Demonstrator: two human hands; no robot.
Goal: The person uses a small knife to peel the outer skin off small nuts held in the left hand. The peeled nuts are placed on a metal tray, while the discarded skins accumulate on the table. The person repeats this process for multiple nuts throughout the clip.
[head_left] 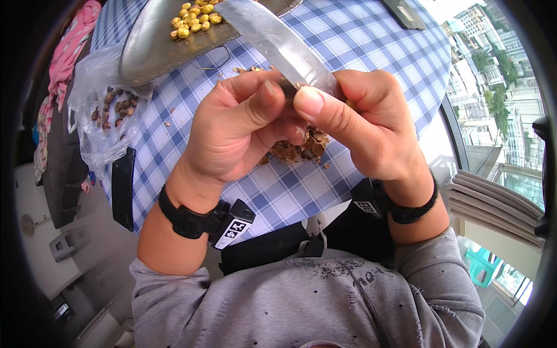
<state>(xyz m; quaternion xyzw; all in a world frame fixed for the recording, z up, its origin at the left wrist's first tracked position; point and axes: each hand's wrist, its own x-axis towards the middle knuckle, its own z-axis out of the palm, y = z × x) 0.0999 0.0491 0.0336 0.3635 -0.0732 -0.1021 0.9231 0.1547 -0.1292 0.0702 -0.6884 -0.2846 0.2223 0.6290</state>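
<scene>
My right hand (370, 122) grips a knife (278, 41) with a broad metal blade that points up and to the left. Its handle is hidden in my fingers, and my right thumb lies by the blade's edge. Close against it, my left hand (235, 117) pinches a small dark brown chestnut (288, 88), mostly covered by the fingers. Beneath both hands lies a heap of brown shell pieces (300, 148) on the checked tablecloth (270, 195). Peeled yellow chestnuts (193, 19) rest in a metal mesh strainer (148, 56) beyond my left hand.
A clear plastic bag (100, 143) with several unpeeled brown chestnuts (115, 108) sits at the left. Near it, a flat black object (123, 189) lies at the table's edge. Another dark flat object (404, 15) is at the far right. Shell crumbs (167, 124) are scattered about.
</scene>
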